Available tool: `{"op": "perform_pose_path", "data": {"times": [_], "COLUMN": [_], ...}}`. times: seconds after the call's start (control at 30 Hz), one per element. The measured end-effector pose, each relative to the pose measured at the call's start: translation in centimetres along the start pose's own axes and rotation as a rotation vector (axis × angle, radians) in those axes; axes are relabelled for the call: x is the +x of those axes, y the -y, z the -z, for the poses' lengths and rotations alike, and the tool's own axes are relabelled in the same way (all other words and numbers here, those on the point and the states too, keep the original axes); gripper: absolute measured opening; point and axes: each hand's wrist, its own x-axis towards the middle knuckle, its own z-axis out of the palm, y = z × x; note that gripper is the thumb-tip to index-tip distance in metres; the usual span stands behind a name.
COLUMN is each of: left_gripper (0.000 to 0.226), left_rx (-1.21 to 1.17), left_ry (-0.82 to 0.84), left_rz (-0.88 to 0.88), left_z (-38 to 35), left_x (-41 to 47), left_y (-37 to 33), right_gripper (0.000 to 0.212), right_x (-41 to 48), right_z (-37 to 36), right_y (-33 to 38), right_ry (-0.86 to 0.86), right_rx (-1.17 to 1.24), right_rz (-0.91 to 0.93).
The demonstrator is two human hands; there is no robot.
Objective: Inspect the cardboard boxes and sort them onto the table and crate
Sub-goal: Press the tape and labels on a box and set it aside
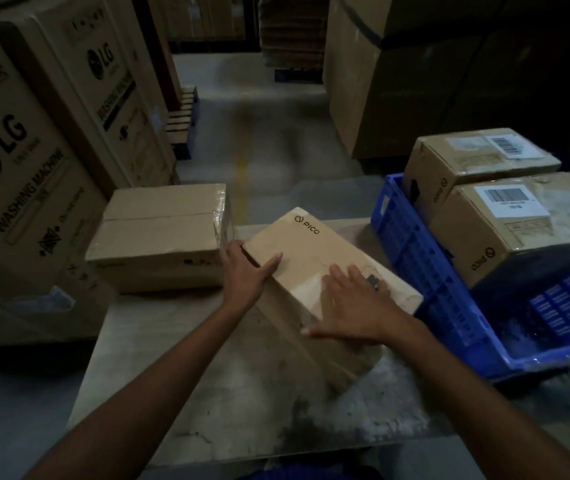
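Under both hands, near the middle of the tabletop [158, 358], stands a brown cardboard box with the word PICO printed on its top, the Pico box [306, 249]. It is turned at an angle to the tabletop's edges, and I cannot tell if its bottom lies fully flat. The left hand [245, 271] grips the box at its left corner: the thumb lies on the top face and the other fingers go around the edge, out of sight. The right hand [352, 306] is flat on the top face with straight, spread fingers, pressing down and gripping nothing. Just beyond its fingertips there is a small dark mark on the cardboard, too blurred to read.

Beyond the left hand and a little to its left, a taped box [162, 230] lies on the far left corner of the tabletop, just beside the Pico box. To the right of the right hand stands a blue crate [415, 244], close to the Pico box. Two more cardboard boxes sit inside it, each with a white barcode label on top: the nearer crate box [526, 230] and, behind it, the farther crate box [477, 157].

Far to the left of the left hand rise large LG cartons [16, 188] marked WASHING MACHINE. Ahead of both hands the grey floor [259, 116] shows a faint yellow line [240, 181].
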Motion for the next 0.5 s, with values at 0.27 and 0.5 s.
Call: {"op": "perform_pose_path", "data": {"times": [0.27, 0.5], "left_gripper": [0.055, 0.065], "left_rx": [0.039, 0.252], "left_ry": [-0.122, -0.025], "left_rz": [-0.227, -0.551], "left_z": [0.5, -0.1], "left_x": [-3.0, -2.3], "left_y": [-0.2, -0.4], "right_gripper": [0.088, 0.049], "right_x": [-1.1, 1.2], "right_z": [2.6, 2.7], "right_y": [-3.1, -6.8], "right_ry": [-0.029, -0.544], "right_rx": [-0.072, 0.013], "right_rz": [0.086, -0.173]}}
